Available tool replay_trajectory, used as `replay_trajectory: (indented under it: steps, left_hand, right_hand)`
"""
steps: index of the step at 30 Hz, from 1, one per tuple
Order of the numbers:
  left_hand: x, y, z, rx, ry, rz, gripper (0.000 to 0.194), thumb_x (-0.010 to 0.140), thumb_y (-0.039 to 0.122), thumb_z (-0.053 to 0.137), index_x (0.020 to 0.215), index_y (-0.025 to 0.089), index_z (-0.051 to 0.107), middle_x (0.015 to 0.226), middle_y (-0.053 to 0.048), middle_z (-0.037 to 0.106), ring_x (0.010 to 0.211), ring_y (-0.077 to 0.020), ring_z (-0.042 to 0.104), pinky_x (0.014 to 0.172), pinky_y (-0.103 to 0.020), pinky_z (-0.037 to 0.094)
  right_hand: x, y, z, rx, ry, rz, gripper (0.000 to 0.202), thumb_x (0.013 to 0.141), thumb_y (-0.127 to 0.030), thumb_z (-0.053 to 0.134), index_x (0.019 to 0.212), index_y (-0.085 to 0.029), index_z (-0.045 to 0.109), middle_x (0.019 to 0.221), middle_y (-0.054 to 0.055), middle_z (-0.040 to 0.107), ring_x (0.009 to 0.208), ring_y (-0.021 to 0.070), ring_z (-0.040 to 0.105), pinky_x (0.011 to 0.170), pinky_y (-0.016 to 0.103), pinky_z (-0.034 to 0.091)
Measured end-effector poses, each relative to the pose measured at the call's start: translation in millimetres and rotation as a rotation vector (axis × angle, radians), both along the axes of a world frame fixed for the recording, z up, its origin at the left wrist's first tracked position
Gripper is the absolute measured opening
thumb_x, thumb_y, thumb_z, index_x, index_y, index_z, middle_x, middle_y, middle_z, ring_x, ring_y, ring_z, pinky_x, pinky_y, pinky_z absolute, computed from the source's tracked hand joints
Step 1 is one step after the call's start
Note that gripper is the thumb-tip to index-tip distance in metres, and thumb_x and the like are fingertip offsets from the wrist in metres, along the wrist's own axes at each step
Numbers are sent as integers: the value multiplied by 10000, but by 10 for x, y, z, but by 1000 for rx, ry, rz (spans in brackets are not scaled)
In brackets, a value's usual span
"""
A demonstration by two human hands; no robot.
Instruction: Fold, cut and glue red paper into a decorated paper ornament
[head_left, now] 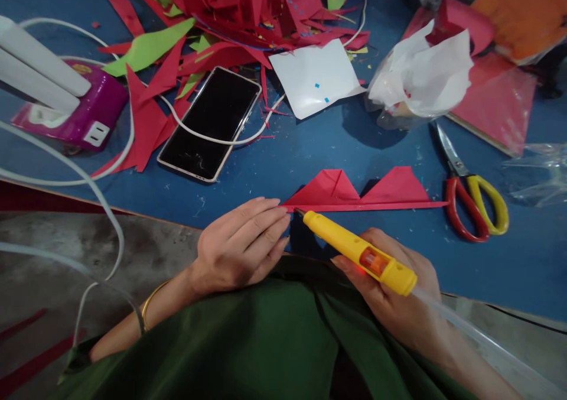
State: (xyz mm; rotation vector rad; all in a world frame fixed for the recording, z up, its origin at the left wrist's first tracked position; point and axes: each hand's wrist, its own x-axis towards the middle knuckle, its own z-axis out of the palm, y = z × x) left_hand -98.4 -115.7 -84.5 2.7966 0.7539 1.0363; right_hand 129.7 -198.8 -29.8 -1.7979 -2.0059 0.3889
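Note:
A yellow tool (341, 238) with a dark pointed tip and a clear orange window lies in my right hand (398, 276), whose fingers are closed round it. Its tip is at the left end of a folded red paper strip (376, 205) with two peaked flaps, which lies on the blue table. My left hand (248, 240) rests palm down at the table's front edge, fingers together, with the fingertips on the strip's left end. Whether the thumb pinches the paper from below is hidden.
Scissors (473, 208) with red and yellow handles lie right of the strip. Behind are a phone (210, 122) under a white cable, white paper (316, 81), a crumpled bag (420, 78) and red paper scraps (239, 10). A purple power socket (97, 107) stands at left.

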Motion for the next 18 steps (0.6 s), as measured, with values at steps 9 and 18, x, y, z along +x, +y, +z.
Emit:
replay_trajectory:
  steps: [9, 18]
  left_hand:
    - [10, 10, 17, 1, -5, -7, 277, 796, 125, 723, 1063, 51, 721, 1050, -127, 776, 1044, -272, 728, 993, -383, 596]
    - [9, 9, 6, -4, -23, -3, 306, 771, 103, 734, 1072, 48, 715, 1051, -129, 774, 1050, -267, 724, 1002, -381, 590]
  right_hand:
    - [29, 1, 9, 55, -66, 5, 395, 992, -510, 504, 735, -210, 500, 583, -67, 481, 447, 64, 483, 447, 197, 345]
    - [65, -1, 2, 55, -41, -30, 401, 979, -519, 515, 711, -224, 471, 542, -74, 461, 405, 71, 440, 405, 207, 331]
